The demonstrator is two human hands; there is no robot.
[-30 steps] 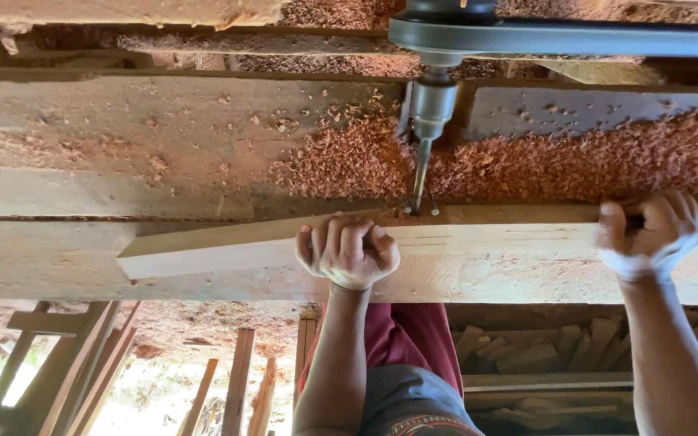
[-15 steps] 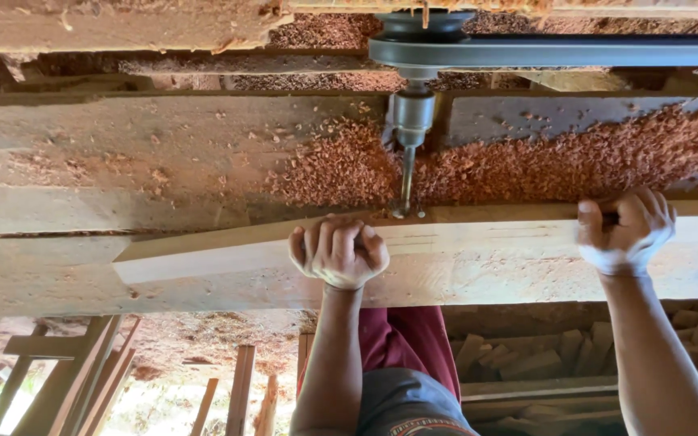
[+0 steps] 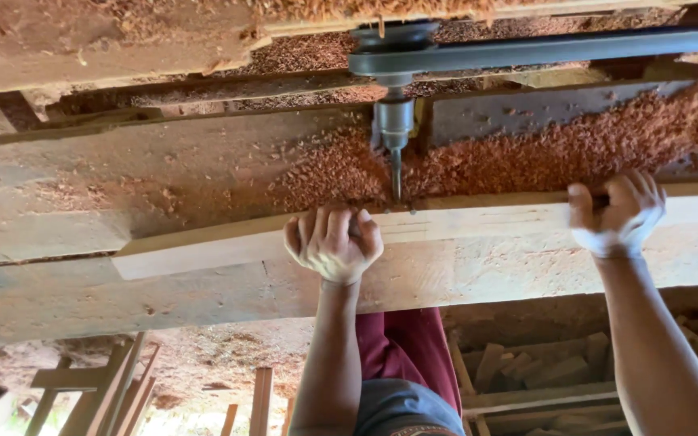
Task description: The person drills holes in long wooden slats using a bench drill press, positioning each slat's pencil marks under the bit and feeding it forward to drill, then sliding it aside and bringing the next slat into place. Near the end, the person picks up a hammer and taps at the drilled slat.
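Along the left of the view a worn wooden bench [image 3: 82, 194] stretches away, dusted with reddish shavings, and below its front edge several loose wooden slats [image 3: 98, 396] lean at angles near the ground. Across the bench lies a pale wooden plank [image 3: 478, 234], its cut end pointing left and its length running off to the right. Near the middle, the left hand [image 3: 333, 242] is curled into a fist over the plank's near edge, fingers wrapped and knuckles up. Just beyond that hand, a drill bit [image 3: 396, 173] in a metal chuck [image 3: 394, 123] meets the plank's far edge, where pencil lines are drawn; a dark drive belt [image 3: 543, 50] runs from a pulley above the chuck off to the right. A thick heap of red sawdust [image 3: 527, 157] lies behind the plank on both sides of the bit. Farther right, the right hand [image 3: 617, 214] grips the plank's far edge, fingers closed over it. Below the bench on the right, an open wooden bin [image 3: 527, 396] holds a jumble of short wood offcuts [image 3: 527, 367].
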